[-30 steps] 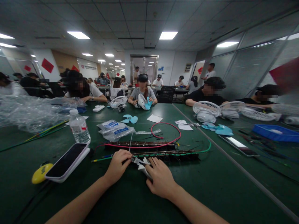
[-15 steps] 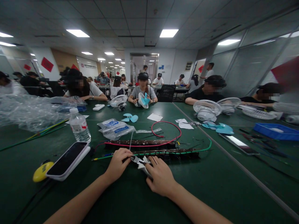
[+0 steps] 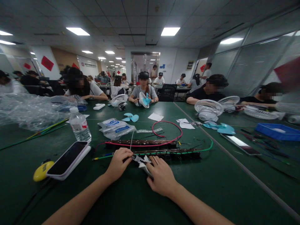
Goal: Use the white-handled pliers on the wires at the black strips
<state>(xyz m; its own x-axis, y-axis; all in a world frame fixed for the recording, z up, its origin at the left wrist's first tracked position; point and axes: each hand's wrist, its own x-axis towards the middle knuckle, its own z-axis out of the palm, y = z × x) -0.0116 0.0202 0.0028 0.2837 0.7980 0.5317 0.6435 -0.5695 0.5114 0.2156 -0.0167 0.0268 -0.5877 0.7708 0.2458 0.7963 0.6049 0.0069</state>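
My left hand (image 3: 119, 163) is curled shut at the near end of a long dark terminal strip (image 3: 167, 152) with a green wire, and a thin white cable tie rises from its fingers. My right hand (image 3: 160, 177) is closed on a pair of small white-handled cutters (image 3: 142, 162), whose tip points at my left fingers. A second strip (image 3: 140, 143) with a red wire loop (image 3: 167, 132) lies just behind. What my left fingers pinch is hidden.
A phone on a white power bank (image 3: 67, 159), a yellow object (image 3: 41, 174) and a water bottle (image 3: 80, 127) stand to the left. Plastic bags (image 3: 116, 128), blue fan blades (image 3: 131, 117) and white fan grilles (image 3: 207, 109) lie farther back. Several people sit around the green table (image 3: 131, 200).
Both hands have stayed in place at the strip's end. The view has tipped down a little, and people at the far end have shifted.
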